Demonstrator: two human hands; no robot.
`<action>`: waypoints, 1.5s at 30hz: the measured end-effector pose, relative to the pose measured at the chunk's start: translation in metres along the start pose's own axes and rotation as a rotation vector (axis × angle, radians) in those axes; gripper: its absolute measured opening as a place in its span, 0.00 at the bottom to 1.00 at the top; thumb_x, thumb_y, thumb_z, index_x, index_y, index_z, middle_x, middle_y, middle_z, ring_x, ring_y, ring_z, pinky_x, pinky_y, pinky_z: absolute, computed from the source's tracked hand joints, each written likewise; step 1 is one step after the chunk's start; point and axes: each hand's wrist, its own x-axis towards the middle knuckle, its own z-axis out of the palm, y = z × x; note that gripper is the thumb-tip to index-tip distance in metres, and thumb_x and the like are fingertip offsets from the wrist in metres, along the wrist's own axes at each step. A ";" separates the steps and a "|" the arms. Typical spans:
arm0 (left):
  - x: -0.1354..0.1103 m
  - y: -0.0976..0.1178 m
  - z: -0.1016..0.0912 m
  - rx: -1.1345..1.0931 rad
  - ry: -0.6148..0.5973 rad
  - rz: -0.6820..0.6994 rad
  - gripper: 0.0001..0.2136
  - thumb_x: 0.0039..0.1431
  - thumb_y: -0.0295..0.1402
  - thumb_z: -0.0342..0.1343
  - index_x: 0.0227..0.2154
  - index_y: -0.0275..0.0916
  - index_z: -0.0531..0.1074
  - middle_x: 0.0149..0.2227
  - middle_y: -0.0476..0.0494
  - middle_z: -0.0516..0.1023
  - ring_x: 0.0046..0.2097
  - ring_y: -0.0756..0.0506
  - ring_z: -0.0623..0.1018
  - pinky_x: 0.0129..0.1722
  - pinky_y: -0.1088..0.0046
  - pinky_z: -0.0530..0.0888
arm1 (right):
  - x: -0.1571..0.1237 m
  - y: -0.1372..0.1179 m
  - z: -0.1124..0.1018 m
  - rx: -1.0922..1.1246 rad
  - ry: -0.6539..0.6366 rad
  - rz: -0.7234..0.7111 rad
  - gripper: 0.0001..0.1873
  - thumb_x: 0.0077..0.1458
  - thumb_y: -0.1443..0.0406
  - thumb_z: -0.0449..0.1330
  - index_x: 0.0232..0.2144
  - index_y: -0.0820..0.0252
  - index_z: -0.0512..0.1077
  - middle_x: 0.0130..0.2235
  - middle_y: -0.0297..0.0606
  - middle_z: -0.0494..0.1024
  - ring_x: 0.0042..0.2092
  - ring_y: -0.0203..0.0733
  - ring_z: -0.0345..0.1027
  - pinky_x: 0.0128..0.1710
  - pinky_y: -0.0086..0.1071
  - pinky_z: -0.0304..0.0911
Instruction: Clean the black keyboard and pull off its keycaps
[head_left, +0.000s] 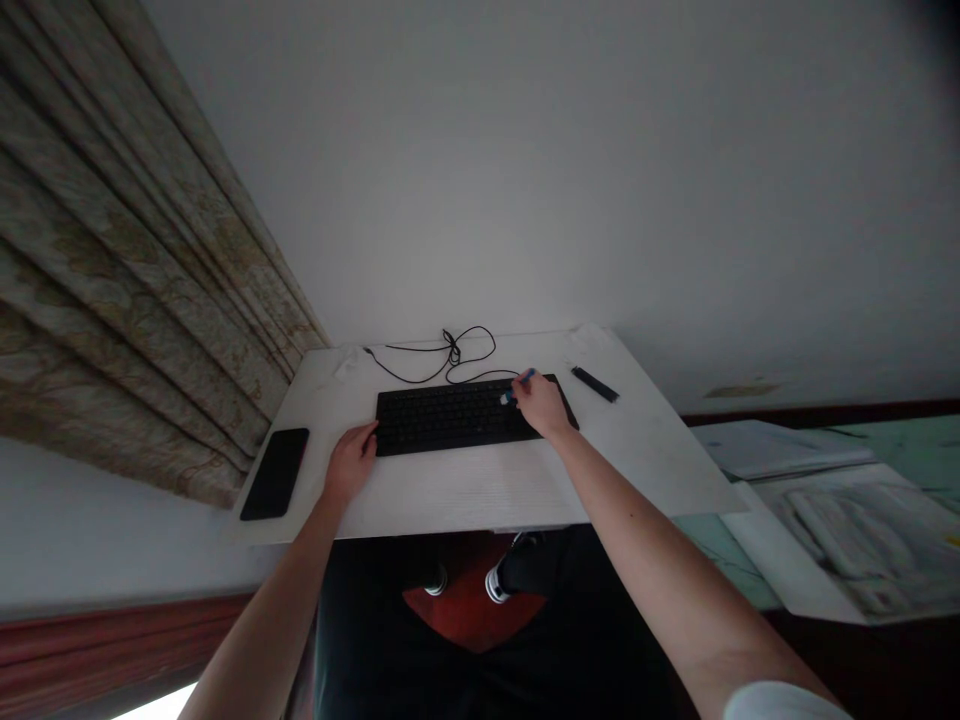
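Note:
A black keyboard (442, 415) lies flat on the white desk. My left hand (352, 460) rests at its left end, fingers closed against the edge. Above the keyboard's right part, my right hand (541, 403) pinches a small brush (507, 398) with a blue handle and a pale tip. The tip points down-left and is over the keys; whether it touches them I cannot tell. Part of the keyboard's right end is hidden by my right hand. A thin black cable (454, 350), looped and tied, lies behind the keyboard.
On the left of the white desk (450, 490) lies a black phone-like slab (275, 474). A narrow black bar (595, 384) lies right of the keyboard. The wall stands behind the desk, a patterned curtain (150, 250) hangs left, and a white box (847, 540) sits at the right.

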 end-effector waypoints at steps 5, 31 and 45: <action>0.000 0.002 -0.001 0.005 -0.003 0.002 0.19 0.67 0.35 0.46 0.53 0.38 0.75 0.52 0.37 0.80 0.54 0.39 0.78 0.58 0.52 0.74 | -0.001 0.013 -0.012 -0.153 0.090 0.039 0.09 0.65 0.64 0.54 0.41 0.63 0.73 0.36 0.48 0.82 0.40 0.47 0.77 0.39 0.32 0.65; 0.000 0.001 -0.001 0.016 -0.012 0.004 0.19 0.67 0.36 0.45 0.54 0.39 0.74 0.52 0.38 0.80 0.54 0.39 0.78 0.59 0.52 0.74 | 0.002 0.043 -0.032 -0.280 0.101 0.013 0.12 0.65 0.63 0.53 0.43 0.62 0.73 0.35 0.48 0.81 0.38 0.48 0.77 0.36 0.33 0.63; 0.000 0.005 -0.003 0.010 0.011 0.006 0.18 0.66 0.35 0.47 0.53 0.40 0.75 0.52 0.39 0.80 0.54 0.39 0.78 0.59 0.52 0.73 | 0.004 0.065 -0.048 -0.272 0.170 0.123 0.11 0.65 0.63 0.54 0.42 0.62 0.74 0.36 0.49 0.82 0.39 0.50 0.77 0.38 0.34 0.64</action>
